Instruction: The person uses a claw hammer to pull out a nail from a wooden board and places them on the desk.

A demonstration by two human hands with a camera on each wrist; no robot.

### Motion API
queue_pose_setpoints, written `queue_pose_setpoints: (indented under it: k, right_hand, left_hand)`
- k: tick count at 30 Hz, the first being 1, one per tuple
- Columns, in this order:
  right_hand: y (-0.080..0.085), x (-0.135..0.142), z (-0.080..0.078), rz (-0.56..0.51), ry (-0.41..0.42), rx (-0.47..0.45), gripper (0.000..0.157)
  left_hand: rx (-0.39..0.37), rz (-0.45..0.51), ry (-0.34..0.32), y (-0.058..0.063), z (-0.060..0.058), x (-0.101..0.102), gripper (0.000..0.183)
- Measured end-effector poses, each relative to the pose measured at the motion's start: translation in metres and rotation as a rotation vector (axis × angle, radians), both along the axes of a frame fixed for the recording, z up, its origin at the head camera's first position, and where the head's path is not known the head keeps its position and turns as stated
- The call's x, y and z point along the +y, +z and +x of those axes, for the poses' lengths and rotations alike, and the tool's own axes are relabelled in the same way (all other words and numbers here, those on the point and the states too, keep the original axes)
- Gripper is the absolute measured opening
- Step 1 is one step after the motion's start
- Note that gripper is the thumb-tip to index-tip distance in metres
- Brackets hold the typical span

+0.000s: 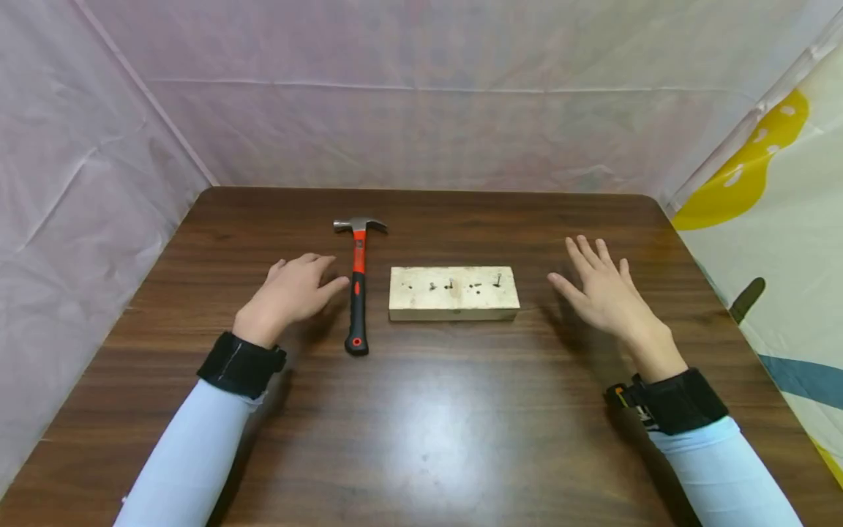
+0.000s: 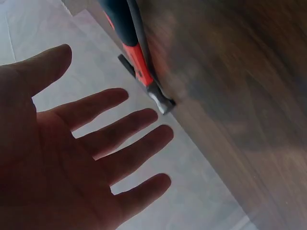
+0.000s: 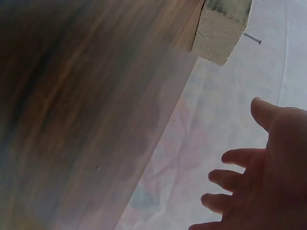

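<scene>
The left hand (image 1: pixel 286 293) is hovering over the table (image 1: pixel 309 439) just left of the claw hammer (image 1: pixel 358 289), fingers spread & nearly straight, gripping nothing; its thumb tip is pointing at the black grip (image 1: pixel 357 318) — the left wrist view is showing a gap there. The hammer is lying w/ its head (image 1: pixel 358 225) at the far end & grip on the near side, prob. so the handle is facing whoever's reaching. Btwn the hammer & the right hand (image 1: pixel 602 289), the wooden block (image 1: pixel 457 298) is lying lengthwise, left to right, prob. flat for stability & b/c that's leaving its nails (image 1: pixel 498 279) sticking up from the top. The right hand is hovering apart from the block's right end, fingers & thumb fanned wide, holding nothing — prob. off to the side so it isn't covering the nails.
</scene>
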State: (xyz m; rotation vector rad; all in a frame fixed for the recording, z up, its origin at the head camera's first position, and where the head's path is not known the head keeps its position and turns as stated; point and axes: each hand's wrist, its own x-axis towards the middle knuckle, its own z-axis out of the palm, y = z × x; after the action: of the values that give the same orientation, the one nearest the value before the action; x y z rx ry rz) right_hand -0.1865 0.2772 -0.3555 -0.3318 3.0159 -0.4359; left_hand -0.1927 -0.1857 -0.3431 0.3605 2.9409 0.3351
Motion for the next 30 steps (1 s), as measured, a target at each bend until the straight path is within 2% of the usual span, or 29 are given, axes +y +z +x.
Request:
queue_pose_setpoints:
  k: [4, 10, 15, 30]
  right_hand:
    - [0.001, -0.003, -0.001, 0.0, 0.003, -0.02, 0.081]
    - [-0.001, -0.013, -0.002, 0.003, 0.033, -0.082, 0.08]
    - [-0.004, -0.02, -0.004, 0.009, 0.053, -0.079, 0.079]
    - [-0.009, -0.029, -0.004, 0.017, 0.104, -0.006, 0.069]
  left_hand:
    - [-0.018, -0.023, -0.018, -0.002, -0.005, 0.009, 0.058]
    - [-0.109, -0.02, 0.006, -0.002, -0.012, 0.022, 0.042]
    - [-0.161, -0.038, 0.038, -0.002, -0.016, 0.03, 0.046]
    - [-0.205, -0.142, 0.119, -0.01, -0.015, 0.034, 0.053]
